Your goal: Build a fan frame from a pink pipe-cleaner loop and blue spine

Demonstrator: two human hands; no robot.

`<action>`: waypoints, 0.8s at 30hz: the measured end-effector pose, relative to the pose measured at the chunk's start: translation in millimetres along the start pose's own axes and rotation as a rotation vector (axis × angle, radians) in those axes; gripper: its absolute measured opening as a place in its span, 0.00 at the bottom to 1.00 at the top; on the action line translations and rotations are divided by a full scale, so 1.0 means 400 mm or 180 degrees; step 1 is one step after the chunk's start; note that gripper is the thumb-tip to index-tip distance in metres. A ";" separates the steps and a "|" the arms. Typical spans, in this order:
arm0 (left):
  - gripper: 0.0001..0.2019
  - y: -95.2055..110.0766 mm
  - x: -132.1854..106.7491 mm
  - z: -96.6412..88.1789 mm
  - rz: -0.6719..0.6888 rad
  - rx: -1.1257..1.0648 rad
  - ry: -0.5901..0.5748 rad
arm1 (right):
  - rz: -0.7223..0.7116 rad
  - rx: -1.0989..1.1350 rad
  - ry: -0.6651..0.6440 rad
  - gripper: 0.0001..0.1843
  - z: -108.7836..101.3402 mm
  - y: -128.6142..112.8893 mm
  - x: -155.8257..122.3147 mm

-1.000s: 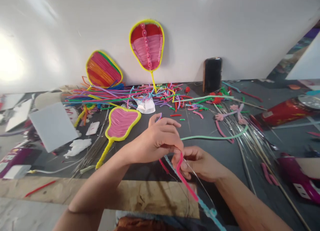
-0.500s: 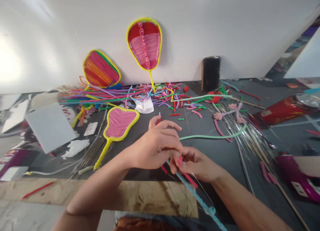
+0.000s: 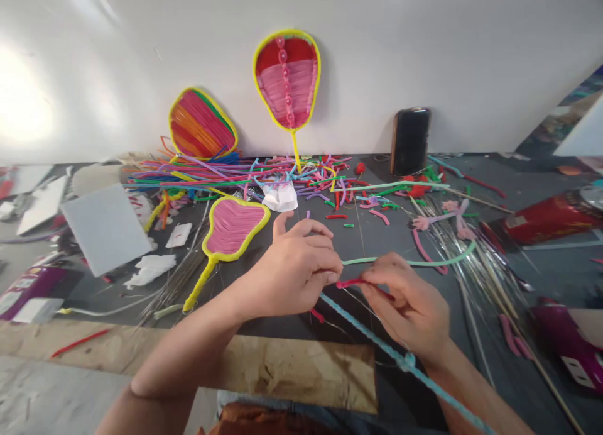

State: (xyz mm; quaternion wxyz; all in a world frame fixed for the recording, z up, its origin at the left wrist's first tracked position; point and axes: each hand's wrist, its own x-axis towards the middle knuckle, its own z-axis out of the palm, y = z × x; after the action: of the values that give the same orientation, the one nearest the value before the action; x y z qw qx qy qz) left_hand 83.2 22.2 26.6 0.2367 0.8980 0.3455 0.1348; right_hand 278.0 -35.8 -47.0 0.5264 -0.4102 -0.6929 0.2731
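Observation:
My left hand is closed in a pinch on one end of a short pink pipe cleaner. My right hand pinches the other end, so the piece lies level between the two hands. A light blue twisted pipe cleaner runs from under my left fingertips down toward my lap, passing under my right wrist. Both hands hover just above the dark table, near its front edge.
A pink fan with a yellow rim lies left of my hands. Two more fans lean on the white wall. Loose pipe cleaners, thin wires, a long green pipe cleaner, a phone and a red can surround them.
The pink pipe cleaner went from hanging down below my right hand to lying level between both hands. My right hand rose and moved right.

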 end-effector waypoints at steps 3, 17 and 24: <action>0.10 0.000 0.003 0.011 -0.0010 0.0044 0.0063 | -0.0593 -0.0327 -0.0044 0.22 -0.012 -0.004 0.004; 0.09 0.002 -0.007 0.011 0.0523 0.0532 0.0230 | 0.1078 0.0217 0.0125 0.10 -0.013 0.017 0.006; 0.08 0.023 -0.040 -0.055 0.0522 -0.0108 -0.0271 | 0.1380 0.0935 -0.1550 0.12 -0.032 0.007 0.021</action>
State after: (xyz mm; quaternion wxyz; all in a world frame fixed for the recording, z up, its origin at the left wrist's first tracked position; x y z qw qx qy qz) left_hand 67.8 12.4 48.9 0.2545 0.9241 0.2581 0.1213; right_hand 290.1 -28.0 -41.2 0.3290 -0.3906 -0.6482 0.5648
